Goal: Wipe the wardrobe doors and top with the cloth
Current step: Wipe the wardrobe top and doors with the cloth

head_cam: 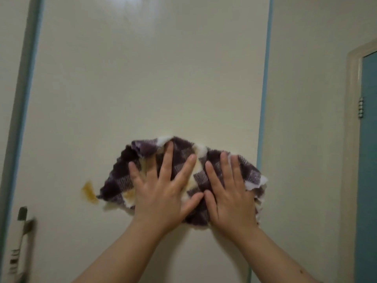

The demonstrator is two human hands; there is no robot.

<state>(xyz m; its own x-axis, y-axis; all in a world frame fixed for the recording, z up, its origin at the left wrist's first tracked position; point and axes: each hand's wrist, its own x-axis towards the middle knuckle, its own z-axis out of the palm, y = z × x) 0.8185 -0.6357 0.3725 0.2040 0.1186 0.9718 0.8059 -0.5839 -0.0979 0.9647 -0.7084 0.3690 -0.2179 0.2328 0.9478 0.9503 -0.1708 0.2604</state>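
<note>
Both hands press a crumpled checked cloth (183,172) flat against a cream wardrobe door (142,78) in the lower middle of the frame. The cloth is dark purple and white with pale yellow patches, and it bunches in folds around the fingers. The left hand (161,190) lies on the cloth's left half with its fingers straight and spread wide, the thumb reaching toward the centre. The right hand (228,193) lies on the right half, fingers straight and close together, its thumb just beside the left thumb. Neither hand curls round the fabric; both push on it with open palms.

The door has a light blue edge strip (265,78) running down its right side. At the lower left of the frame a blurred metal handle (22,231) shows on the door, and a small orange-yellow mark (88,193) sits on the door just left of the cloth. At the far right stands a blue room door (369,139) in a pale frame, with a hinge (361,108) on its left edge.
</note>
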